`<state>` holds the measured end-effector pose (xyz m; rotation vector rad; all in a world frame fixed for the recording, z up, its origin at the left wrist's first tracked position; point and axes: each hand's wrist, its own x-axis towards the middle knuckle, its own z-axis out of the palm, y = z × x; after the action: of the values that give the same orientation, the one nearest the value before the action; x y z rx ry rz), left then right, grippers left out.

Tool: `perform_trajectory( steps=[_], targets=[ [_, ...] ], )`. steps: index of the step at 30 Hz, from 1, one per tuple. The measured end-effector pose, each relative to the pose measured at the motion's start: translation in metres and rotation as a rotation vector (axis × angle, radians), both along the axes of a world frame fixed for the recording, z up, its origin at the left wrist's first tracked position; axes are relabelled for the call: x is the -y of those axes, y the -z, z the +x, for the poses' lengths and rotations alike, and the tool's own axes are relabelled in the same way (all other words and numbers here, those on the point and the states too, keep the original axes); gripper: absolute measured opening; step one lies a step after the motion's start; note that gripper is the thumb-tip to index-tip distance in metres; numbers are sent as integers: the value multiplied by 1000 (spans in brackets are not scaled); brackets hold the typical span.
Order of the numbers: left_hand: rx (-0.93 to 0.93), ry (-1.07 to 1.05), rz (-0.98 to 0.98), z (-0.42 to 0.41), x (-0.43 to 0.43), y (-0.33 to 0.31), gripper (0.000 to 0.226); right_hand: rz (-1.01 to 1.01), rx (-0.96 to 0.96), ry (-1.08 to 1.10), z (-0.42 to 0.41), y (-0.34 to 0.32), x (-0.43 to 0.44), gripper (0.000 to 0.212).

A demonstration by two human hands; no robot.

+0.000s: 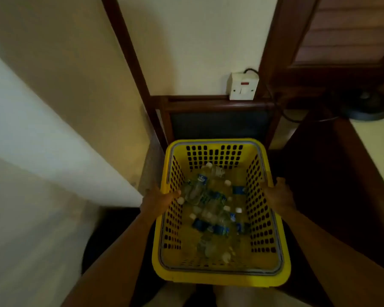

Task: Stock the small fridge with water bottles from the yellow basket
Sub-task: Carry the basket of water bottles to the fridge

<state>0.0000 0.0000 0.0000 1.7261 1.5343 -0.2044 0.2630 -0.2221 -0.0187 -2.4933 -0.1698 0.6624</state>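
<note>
Both hands hold the yellow basket [220, 273] by its side rims. The left hand [159, 199] wraps its fingers over the left rim, and the right hand [277, 194] grips the right rim. Water bottles [211, 209] lie in a pile inside. A white wall [53, 129] stands close on the left, dark wood [333, 173] on the right.

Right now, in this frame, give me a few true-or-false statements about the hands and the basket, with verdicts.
1. Both hands grip the yellow perforated plastic basket. True: left hand, right hand on opposite side walls.
2. The basket is empty. False: clear plastic water bottles lie inside.
3. The bottles have white caps. True.
4. One hand holds a bottle. False: both hold the basket.
5. The white wall socket sits behind the basket. True.
</note>
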Motion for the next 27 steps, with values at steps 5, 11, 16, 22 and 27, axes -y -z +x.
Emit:
perform_trajectory(
  steps=[5,11,16,22,27],
  targets=[
    [71,-105,-145,3,-9,39,113,-25,-48,122,-4,31,-8,66],
    [59,-185,-55,8,-2,61,49,-139,-53,140,0,46,-7,46],
    [78,-147,27,3,-4,68,27,-95,-71,145,0,49,-5,30],
    [66,-88,76,-4,-3,69,22,-62,-124,138,-4,40,1,17],
    [87,-79,112,-28,12,71,16,-48,-100,152,-27,33,18,14]
  ],
)
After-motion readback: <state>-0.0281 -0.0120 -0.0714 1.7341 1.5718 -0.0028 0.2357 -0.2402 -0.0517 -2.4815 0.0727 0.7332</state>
